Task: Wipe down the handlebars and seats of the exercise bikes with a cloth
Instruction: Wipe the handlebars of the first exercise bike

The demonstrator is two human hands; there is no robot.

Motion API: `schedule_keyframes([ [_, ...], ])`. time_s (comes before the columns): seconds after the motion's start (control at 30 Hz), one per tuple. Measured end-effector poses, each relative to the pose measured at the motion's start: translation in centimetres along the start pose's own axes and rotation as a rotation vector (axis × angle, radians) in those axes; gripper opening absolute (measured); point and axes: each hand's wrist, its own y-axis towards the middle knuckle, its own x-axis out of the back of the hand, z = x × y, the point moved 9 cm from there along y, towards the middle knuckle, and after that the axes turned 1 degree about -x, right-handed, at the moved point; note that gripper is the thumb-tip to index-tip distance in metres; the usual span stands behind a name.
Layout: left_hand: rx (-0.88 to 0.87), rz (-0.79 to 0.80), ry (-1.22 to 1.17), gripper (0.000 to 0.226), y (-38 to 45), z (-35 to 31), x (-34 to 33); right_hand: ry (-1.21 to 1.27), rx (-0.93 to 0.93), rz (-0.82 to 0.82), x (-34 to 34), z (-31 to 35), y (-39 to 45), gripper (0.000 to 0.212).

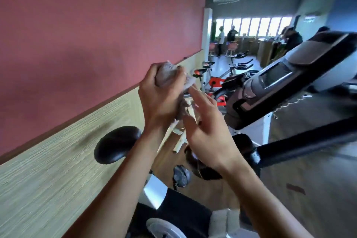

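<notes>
- The grey cloth [167, 75], bunched and fuzzy, runs roughly upright, bulging out on top.
- The left hand [158, 94] grips it; the right hand [204, 127], fingers straight, touches its lower part.

Wall [77, 35] blocks the left, bike console [274, 83] the right; between is open.
</notes>
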Motion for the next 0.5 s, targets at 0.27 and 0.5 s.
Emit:
schedule_keyframes([
  [0.27, -0.118, 0.429, -0.205, 0.033, -3.0, -6.3, -14.1, -0.642, 0.032, -0.449, 20.2, 8.2, -2.5, 0.04],
  [0.5, -0.114, 0.66, -0.135, 0.051, -11.2, -11.8, -28.8, -1.135, -0.397, -0.478, 32.5, 6.8, -1.3, 0.054],
])
